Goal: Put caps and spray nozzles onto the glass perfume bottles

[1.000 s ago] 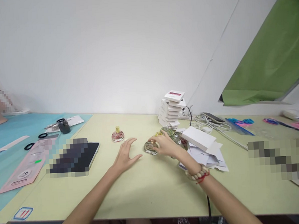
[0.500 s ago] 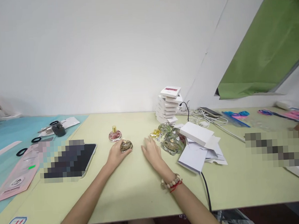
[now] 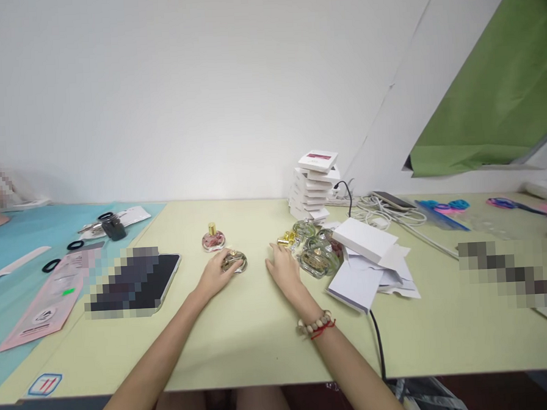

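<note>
My left hand (image 3: 214,275) grips a small round glass perfume bottle (image 3: 235,262) with brownish contents on the pale green table (image 3: 261,328). Just behind it stands a pink perfume bottle with a gold cap (image 3: 213,238). My right hand (image 3: 282,269) lies flat on the table with fingers stretched out, holding nothing, next to a cluster of glass bottles (image 3: 315,255) and loose gold caps (image 3: 286,239). A bead bracelet is on my right wrist.
A tablet (image 3: 135,284) lies left of my hands. A stack of white boxes (image 3: 314,185) stands at the back, with a white box and flat cartons (image 3: 372,261), cables and a phone (image 3: 388,208) to the right. A teal mat (image 3: 23,242) with hair ties is far left.
My right hand let go of the bottle by the cluster. The bottle went left into my left hand, which now grips it near the pink bottle. My right hand rests flat.
</note>
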Motion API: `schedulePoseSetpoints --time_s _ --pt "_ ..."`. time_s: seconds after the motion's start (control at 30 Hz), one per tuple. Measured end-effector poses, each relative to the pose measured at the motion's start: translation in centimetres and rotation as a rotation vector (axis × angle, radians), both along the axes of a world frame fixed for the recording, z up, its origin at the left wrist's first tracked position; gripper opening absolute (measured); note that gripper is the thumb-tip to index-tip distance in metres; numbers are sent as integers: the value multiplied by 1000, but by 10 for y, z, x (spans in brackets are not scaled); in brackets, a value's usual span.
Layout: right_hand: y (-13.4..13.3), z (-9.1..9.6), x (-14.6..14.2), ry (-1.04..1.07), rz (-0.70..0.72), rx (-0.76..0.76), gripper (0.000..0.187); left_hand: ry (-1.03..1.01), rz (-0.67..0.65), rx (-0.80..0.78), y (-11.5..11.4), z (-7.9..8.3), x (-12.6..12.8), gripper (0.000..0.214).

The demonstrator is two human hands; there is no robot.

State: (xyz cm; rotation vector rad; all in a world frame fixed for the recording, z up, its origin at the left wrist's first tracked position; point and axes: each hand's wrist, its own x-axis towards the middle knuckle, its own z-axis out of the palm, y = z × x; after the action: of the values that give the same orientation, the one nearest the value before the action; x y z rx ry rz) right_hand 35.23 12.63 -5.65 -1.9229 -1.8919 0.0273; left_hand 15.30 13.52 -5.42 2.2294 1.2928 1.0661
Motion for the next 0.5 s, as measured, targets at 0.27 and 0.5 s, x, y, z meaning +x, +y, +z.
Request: schedulePoseSetpoints --time_s 0.27,0.5 --pt "12 -10 9 139 43 55 36 -111 4 -91 3 -4 -2 40" --pt "20 -14 14 359 120 34 33 -103 -24 -59 5 -6 -2 43"
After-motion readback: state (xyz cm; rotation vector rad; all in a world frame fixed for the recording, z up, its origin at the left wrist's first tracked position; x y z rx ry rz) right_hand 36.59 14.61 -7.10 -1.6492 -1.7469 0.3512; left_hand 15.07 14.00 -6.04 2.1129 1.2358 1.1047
